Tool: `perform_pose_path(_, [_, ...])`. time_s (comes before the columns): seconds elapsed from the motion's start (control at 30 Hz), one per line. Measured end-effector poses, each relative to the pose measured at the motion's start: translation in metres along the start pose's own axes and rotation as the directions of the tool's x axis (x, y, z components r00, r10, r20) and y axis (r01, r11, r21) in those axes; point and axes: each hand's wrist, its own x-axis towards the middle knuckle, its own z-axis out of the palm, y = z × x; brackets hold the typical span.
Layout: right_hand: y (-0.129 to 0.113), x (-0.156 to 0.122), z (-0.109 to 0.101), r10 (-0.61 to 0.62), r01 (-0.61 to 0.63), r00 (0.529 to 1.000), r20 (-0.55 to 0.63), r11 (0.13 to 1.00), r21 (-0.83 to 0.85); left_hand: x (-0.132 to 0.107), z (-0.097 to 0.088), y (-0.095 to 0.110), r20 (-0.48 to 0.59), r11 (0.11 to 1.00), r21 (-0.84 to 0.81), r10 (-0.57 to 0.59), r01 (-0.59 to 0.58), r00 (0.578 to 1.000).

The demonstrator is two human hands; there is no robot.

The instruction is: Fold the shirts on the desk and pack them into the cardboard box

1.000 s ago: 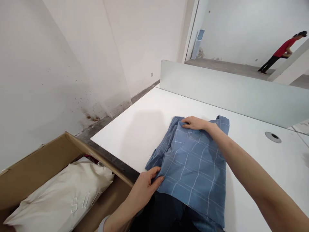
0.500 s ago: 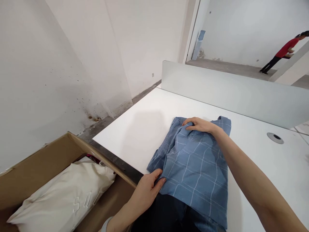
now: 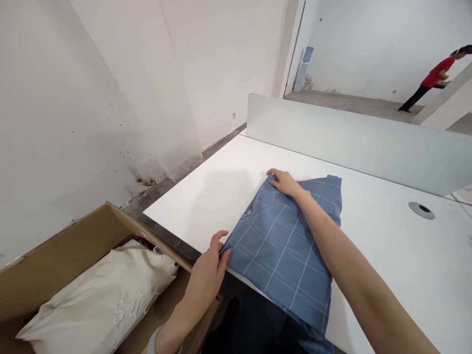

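Left hand [image 3: 205,269] pinching checked cloth [image 3: 275,241] at desk's [image 3: 376,216] near edge, right hand [image 3: 287,183] gripping farther in; even tension likely limiting creases.

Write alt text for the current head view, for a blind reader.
A blue checked cloth lies on a white table, the left hand pinching its near left corner, the right hand holding its far left corner. At left, a cardboard box holds cream clothing.
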Motion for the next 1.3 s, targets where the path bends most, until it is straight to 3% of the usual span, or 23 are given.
perform_pose_path(0.07, [0.009, 0.001, 0.032, 0.029, -0.029, 1.0, 0.006, 1.0, -0.007, 0.006, 0.006, -0.007, 0.049, 0.997, 0.074, -0.018, 0.014, 0.999])
perform_pose_path(0.17, [0.018, -0.005, 0.052, 0.015, -0.016, 0.997, -0.07, 1.0, -0.014, 0.008, 0.01, -0.01, 0.098, 0.987, 0.159, -0.033, 0.017, 0.995])
perform_pose_path(0.3, [0.018, -0.013, 0.039, -0.012, 0.004, 0.988, -0.157, 0.998, -0.056, 0.005, 0.008, -0.009, 0.07, 0.955, 0.295, -0.052, 0.029, 0.996])
perform_pose_path(0.4, [0.013, -0.034, 0.01, -0.078, 0.072, 0.967, -0.242, 0.997, -0.033, 0.002, 0.005, -0.01, -0.043, 0.925, 0.375, 0.082, -0.06, 0.996])
perform_pose_path(0.5, [-0.001, -0.085, -0.025, -0.108, 0.117, 0.963, -0.245, 0.993, 0.02, 0.007, 0.006, -0.008, -0.154, 0.874, 0.415, 0.343, -0.255, 0.926])
perform_pose_path(0.6, [-0.024, -0.163, -0.043, -0.082, 0.089, 0.995, -0.06, 0.987, 0.136, 0.019, 0.013, -0.005, -0.107, 0.826, 0.39, 0.479, -0.406, 0.871])
perform_pose_path(0.7, [-0.051, -0.244, -0.027, -0.084, 0.066, 0.99, 0.112, 0.985, 0.161, 0.031, 0.026, -0.008, 0.006, 0.83, 0.333, 0.472, -0.447, 0.882])
perform_pose_path(0.8, [-0.069, -0.303, 0.009, 0.031, -0.024, 0.994, -0.101, 0.997, 0.068, 0.036, 0.04, -0.014, 0.033, 0.864, 0.294, 0.419, -0.409, 0.907])
perform_pose_path(0.93, [-0.07, -0.336, 0.04, 0.237, -0.215, 0.912, -0.335, 0.971, 0.103, 0.025, 0.055, -0.009, 0.033, 0.886, 0.256, 0.391, -0.386, 0.92])
perform_pose_path(1.03, [-0.056, -0.345, 0.037, 0.359, -0.329, 0.813, -0.458, 0.933, 0.147, 0.011, 0.064, 0.006, 0.088, 0.873, 0.264, 0.402, -0.41, 0.912])
perform_pose_path(1.1, [-0.044, -0.351, 0.031, 0.416, -0.397, 0.722, -0.553, 0.903, 0.162, 0.003, 0.069, 0.015, 0.118, 0.843, 0.284, 0.442, -0.457, 0.889])
perform_pose_path(1.17, [-0.034, -0.356, 0.029, 0.461, -0.458, 0.666, -0.587, 0.873, 0.166, -0.002, 0.07, 0.021, 0.104, 0.804, 0.325, 0.493, -0.498, 0.864])
perform_pose_path(1.3, [-0.022, -0.366, 0.035, 0.524, -0.557, 0.691, -0.498, 0.825, 0.095, -0.005, 0.067, 0.028, 0.019, 0.708, 0.463, 0.593, -0.533, 0.805])
